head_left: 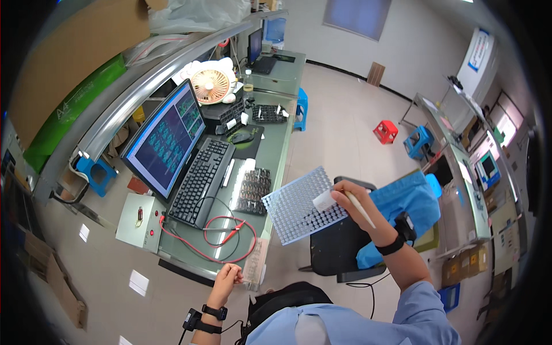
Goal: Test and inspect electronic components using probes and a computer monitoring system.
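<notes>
My right hand (352, 201) is closed around a slim cream stick (361, 209), with a small white block-like piece (325, 201) at its fingertips. Whether the two are joined I cannot tell. Both are over a silver-grey tray (293, 210) with rows of small round cells, between the bench edge and a black chair. The white piece lies over the tray's right part; contact cannot be made out. By the near corner of the bench, my left hand (228, 276) is curled in a loose fist with nothing visible in it.
On the glass-topped bench (270, 155) stand a monitor (167, 141), a keyboard (201, 181), a mouse (242, 138), black component trays (253, 191) and a fan (211, 83). Red and black leads (253, 230) run from a metal box (140, 221). The black chair (333, 253) carries blue cloth (408, 201).
</notes>
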{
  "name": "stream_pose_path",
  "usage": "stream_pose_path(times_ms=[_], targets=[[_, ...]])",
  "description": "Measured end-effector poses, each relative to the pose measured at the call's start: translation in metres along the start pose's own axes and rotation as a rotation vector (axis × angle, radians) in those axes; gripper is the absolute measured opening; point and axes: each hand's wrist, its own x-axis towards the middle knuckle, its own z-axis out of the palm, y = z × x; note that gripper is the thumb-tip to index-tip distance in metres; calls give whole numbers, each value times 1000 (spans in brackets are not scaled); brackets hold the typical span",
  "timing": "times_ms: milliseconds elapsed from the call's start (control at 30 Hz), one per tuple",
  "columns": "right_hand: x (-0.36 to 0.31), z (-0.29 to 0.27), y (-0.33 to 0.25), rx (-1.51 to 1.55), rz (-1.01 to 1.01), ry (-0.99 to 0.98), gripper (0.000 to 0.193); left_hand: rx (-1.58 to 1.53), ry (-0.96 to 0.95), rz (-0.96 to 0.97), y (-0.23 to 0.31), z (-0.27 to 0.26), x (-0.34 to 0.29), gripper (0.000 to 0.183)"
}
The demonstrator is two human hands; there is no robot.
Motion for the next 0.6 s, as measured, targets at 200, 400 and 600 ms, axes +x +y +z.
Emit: stream_pose_path(times_ms=[200, 400, 600], targets=[[127, 25, 68, -77, 153, -250, 19, -139, 140, 10, -8, 9, 61, 19], [235, 93, 187, -40, 132, -477, 18, -250, 81, -243, -38, -3, 32, 29], [312, 130, 268, -166, -29, -681, 21, -438, 9, -727, -140, 64, -5, 36]])
